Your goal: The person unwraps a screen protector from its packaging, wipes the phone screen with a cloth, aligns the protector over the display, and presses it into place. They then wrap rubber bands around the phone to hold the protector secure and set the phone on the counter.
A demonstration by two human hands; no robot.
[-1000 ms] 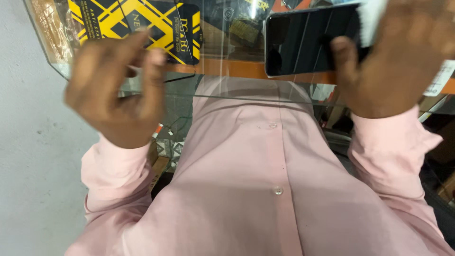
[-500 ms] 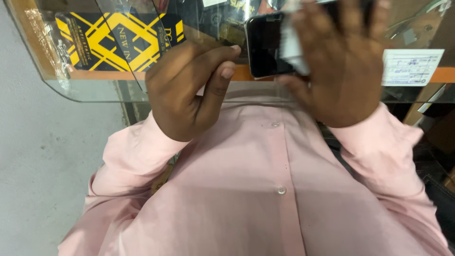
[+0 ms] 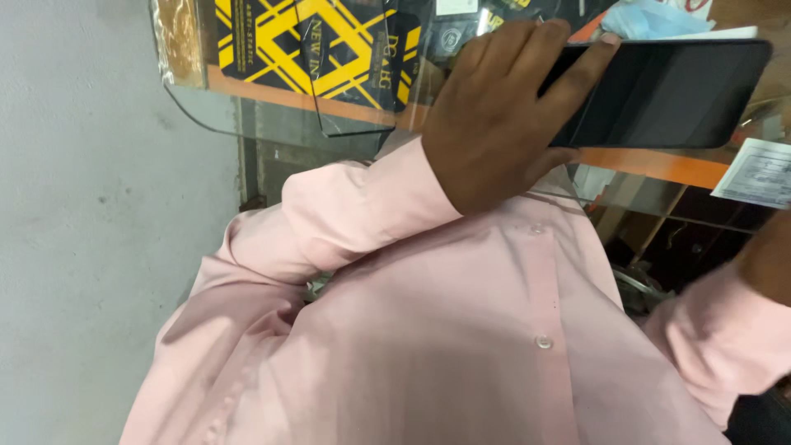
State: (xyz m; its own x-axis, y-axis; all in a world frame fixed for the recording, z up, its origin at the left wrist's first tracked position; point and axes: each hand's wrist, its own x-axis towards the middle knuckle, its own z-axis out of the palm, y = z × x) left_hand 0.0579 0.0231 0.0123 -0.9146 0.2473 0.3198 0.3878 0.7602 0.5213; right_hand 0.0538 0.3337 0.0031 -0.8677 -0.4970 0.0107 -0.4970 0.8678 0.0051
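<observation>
Fingers of the left hand (image 3: 494, 124) clasp the dark phone (image 3: 667, 95) above the glass counter (image 3: 272, 111); right hand (image 3: 770, 255) sits mostly out of frame, its grip unclear; screen bare.

A plain grey wall (image 3: 91, 206), rough and faintly speckled, is being shown along the whole left side of the view. A glass counter top (image 3: 247, 115) with a rounded corner and an orange band (image 3: 659, 165) along its front edge is being seen across the top, and flat black-and-yellow packets (image 3: 280, 41) and a white paper slip (image 3: 758, 173) are being displayed on it. Dark shelving (image 3: 684, 239) is being glimpsed beneath the counter at the right, everything being lit evenly and softly.
</observation>
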